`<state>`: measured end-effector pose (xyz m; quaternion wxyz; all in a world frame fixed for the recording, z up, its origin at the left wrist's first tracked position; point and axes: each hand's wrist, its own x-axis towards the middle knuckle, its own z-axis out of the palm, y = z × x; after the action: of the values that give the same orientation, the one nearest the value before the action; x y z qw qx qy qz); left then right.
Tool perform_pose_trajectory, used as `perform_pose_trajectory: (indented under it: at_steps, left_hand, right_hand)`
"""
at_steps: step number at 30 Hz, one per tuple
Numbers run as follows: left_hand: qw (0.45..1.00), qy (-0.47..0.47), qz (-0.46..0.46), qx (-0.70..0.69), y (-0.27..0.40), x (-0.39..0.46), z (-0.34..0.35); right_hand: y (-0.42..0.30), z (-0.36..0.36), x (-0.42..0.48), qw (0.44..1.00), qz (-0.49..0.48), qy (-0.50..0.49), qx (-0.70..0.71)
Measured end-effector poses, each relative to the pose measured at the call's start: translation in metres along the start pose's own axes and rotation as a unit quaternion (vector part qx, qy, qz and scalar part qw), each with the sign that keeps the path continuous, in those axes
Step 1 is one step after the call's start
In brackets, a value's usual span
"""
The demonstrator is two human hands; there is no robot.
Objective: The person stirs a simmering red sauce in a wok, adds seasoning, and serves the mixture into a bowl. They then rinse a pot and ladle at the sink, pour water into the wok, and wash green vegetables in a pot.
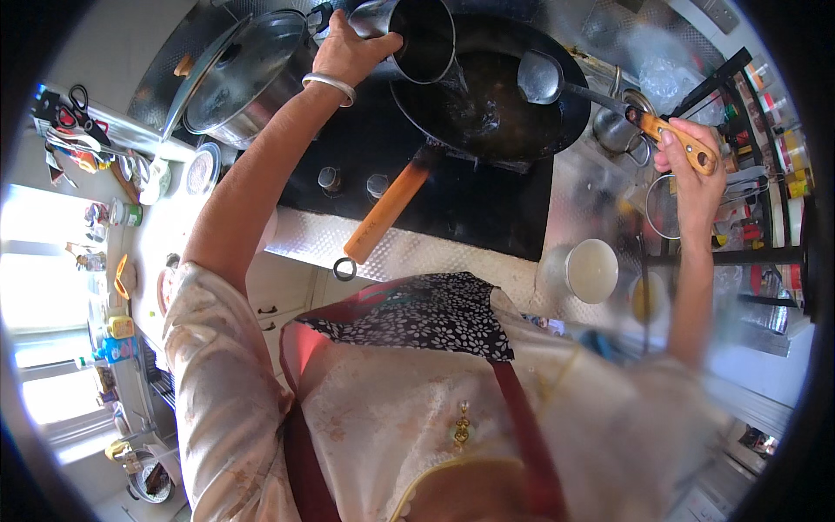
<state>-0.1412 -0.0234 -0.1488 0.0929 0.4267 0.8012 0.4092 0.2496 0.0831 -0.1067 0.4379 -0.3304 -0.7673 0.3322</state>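
Note:
My left hand [352, 49], with a bangle at the wrist, grips a metal vessel [424, 39] tilted over a dark wok [554, 140]. Clear liquid runs from its rim and ripples the liquid in the wok. My right hand [691, 147] holds the wooden handle of a metal wok spatula [541, 78], whose blade is over the right part of the wok. The wok's wooden handle [388, 212] points towards me, with a metal ring at its end, and neither hand touches it.
A large steel pot [251, 104] with a glass lid [202, 72] tilted beside it stands left of the wok. Two stove knobs [329, 179] are in front. On the right are a small metal pot [613, 130], a white bowl [592, 271] and a black rack [724, 258] with jars.

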Motion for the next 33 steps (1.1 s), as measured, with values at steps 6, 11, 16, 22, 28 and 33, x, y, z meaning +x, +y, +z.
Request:
perform_pose_trajectory:
  at_steps: [6,11,16,22,28,33]
  left_hand:
    - [0.99,0.036,-0.055,-0.123,0.003,0.0,-0.002]
    - [0.925,-0.035,-0.205,-0.317,0.025,-0.022,-0.014]
    - [0.867,-0.015,-0.28,-0.413,0.021,-0.04,-0.029]
    - [0.85,0.0,-0.29,-0.439,-0.003,-0.069,-0.064]
    - [0.894,-0.008,-0.233,-0.382,-0.009,-0.091,-0.075]
    - [0.946,0.0,-0.151,-0.288,-0.021,-0.092,-0.07]
  right_hand:
    - [-0.001,-0.001,0.001,1.0,-0.012,0.017,0.019]
    - [-0.003,-0.001,0.001,0.999,-0.017,0.033,0.014]
    - [-0.002,-0.002,0.002,0.997,0.022,0.061,0.031]
    - [-0.002,0.003,0.006,0.996,0.038,0.059,0.054]
    - [-0.001,0.006,0.008,0.997,0.026,0.055,0.053]
    - [-0.004,0.011,0.011,0.998,0.017,0.029,0.06]
